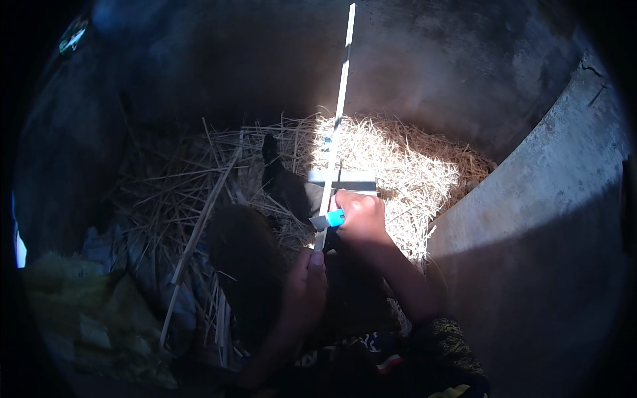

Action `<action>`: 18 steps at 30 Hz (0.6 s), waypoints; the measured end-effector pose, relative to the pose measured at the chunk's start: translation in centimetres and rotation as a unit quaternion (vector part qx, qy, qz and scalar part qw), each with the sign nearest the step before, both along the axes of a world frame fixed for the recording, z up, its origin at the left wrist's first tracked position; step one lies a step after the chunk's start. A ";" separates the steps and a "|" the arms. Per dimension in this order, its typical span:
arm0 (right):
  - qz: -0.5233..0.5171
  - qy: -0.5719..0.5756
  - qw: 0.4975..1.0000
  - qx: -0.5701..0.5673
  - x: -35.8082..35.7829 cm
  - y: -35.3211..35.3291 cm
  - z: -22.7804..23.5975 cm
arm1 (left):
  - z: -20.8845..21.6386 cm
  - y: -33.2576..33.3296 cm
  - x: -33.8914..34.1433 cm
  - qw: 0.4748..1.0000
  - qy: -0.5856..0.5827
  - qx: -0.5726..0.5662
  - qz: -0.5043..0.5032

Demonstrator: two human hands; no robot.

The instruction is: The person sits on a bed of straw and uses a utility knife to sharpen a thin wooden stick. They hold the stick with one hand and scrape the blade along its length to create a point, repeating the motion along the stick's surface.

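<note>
A long, thin pale strip point(342, 86), which looks like split bamboo, stands out lengthwise in front of me. My left hand point(306, 286) is closed round its near end, with the thumb along it. My right hand point(361, 215) grips a utility knife point(336, 217) with a bright blue body. Its short, wide blade points left and lies against the strip, just beyond my left hand. Under the strip, beyond my right hand, is a grey block-like piece point(343, 178); its kind is unclear.
A heap of pale shavings point(411, 159) lies beyond my hands, partly in bright sun. Longer strips point(209, 205) lie at the left near a yellowish-green sack point(86, 312). My dark-clothed leg point(242, 245) is beside them. A curved grey wall point(544, 166) rises at the right.
</note>
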State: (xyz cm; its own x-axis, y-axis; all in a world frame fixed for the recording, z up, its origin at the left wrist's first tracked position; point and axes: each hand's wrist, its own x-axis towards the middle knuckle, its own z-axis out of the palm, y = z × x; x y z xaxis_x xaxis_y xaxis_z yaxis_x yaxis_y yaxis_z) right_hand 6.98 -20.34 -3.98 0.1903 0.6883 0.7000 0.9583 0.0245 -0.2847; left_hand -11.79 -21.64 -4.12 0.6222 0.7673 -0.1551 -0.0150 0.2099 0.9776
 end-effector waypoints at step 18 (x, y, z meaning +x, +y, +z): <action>-0.117 0.087 0.988 0.056 6.5 -0.3 7.2 | 3.5 1.7 -3.1 0.974 0.117 0.191 0.026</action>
